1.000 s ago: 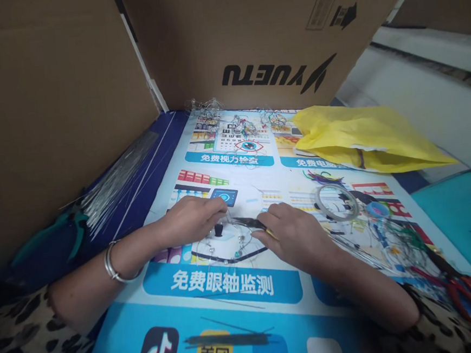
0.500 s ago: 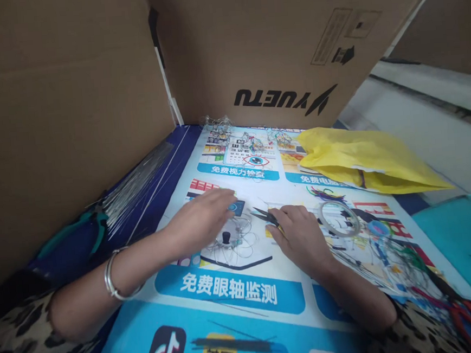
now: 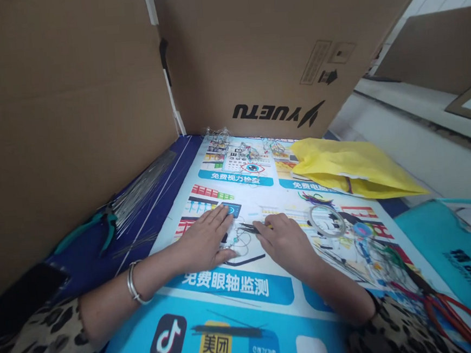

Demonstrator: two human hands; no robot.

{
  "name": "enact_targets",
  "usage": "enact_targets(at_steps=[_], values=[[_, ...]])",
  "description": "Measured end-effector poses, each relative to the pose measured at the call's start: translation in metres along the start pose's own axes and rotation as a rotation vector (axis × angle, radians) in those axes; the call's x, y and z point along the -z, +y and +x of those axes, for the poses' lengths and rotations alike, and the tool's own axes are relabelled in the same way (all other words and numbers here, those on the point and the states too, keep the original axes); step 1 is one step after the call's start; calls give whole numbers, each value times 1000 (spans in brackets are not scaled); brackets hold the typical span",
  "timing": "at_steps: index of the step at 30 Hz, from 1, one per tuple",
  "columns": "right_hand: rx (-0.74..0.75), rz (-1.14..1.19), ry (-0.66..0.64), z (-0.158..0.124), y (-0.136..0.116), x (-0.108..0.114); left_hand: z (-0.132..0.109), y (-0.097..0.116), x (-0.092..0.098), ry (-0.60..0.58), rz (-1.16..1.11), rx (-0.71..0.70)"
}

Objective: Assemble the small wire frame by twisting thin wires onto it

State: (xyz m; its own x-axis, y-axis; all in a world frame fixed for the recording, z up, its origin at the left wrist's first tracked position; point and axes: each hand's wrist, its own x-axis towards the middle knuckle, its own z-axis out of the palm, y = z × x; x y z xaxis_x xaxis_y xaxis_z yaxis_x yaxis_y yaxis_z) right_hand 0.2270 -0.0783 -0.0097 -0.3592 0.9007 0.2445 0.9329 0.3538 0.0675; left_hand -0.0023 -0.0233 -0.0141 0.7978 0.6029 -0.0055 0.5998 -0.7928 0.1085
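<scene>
My left hand (image 3: 205, 237) lies palm down on the printed sheet with fingers stretched and thumb apart, over part of a looped thin-wire piece with small beads (image 3: 244, 245). Some of that piece is hidden under the palm. My right hand (image 3: 287, 243) is closed round small dark pointed pliers (image 3: 249, 228), whose jaws reach left over the wire loops. Only a bit of their yellow handle shows. Whether the jaws touch the wire I cannot tell.
A tape roll (image 3: 327, 221), tangled wires and beads (image 3: 372, 253) and red-handled scissors (image 3: 445, 307) lie at right. Behind them is a yellow bag (image 3: 349, 167). Teal-handled pliers (image 3: 104, 227) and straight wires (image 3: 142, 186) lie left. Cardboard walls (image 3: 226, 52) stand behind.
My left hand has come down from above the wire piece and now lies flat on it. The pliers have moved left toward the loops. The whole view has shifted slightly.
</scene>
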Motion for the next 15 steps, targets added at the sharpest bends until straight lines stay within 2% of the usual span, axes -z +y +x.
enact_targets(at_steps=[7, 15], values=[[-43, 80, 84, -1, 2, -4, 1, -3, 0, 60, -19, 34], [-106, 93, 88, 0, 1, 1, -5, -4, 2, 137, -38, 22]])
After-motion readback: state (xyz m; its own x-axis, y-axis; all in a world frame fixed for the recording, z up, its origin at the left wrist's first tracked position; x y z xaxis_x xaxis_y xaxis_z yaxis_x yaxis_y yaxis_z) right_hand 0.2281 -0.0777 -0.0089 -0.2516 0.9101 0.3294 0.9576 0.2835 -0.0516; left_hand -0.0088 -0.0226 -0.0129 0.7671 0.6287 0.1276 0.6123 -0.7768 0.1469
